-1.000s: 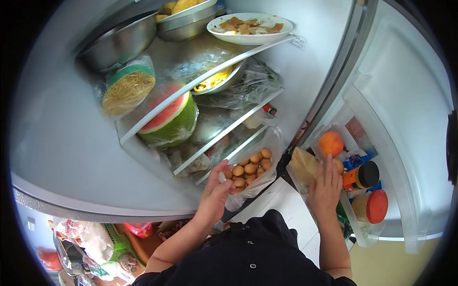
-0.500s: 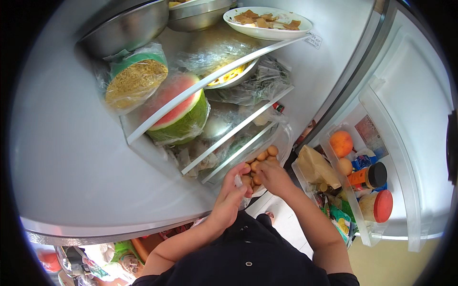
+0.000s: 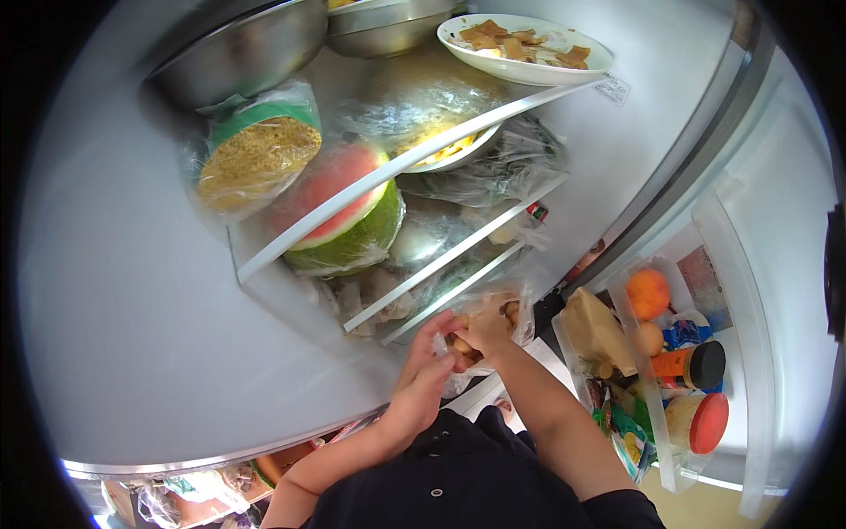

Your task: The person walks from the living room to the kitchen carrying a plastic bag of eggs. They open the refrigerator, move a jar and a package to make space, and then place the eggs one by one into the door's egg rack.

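– While the left hand (image 3: 420,379) is pinching the bag (image 3: 528,323) by its rim, where are the eggs (image 3: 464,346) lying?
– Inside it, near the lowest shelf edge (image 3: 454,294); right hand (image 3: 486,333) is resting among them. Whether it is grasping one, I can't tell.
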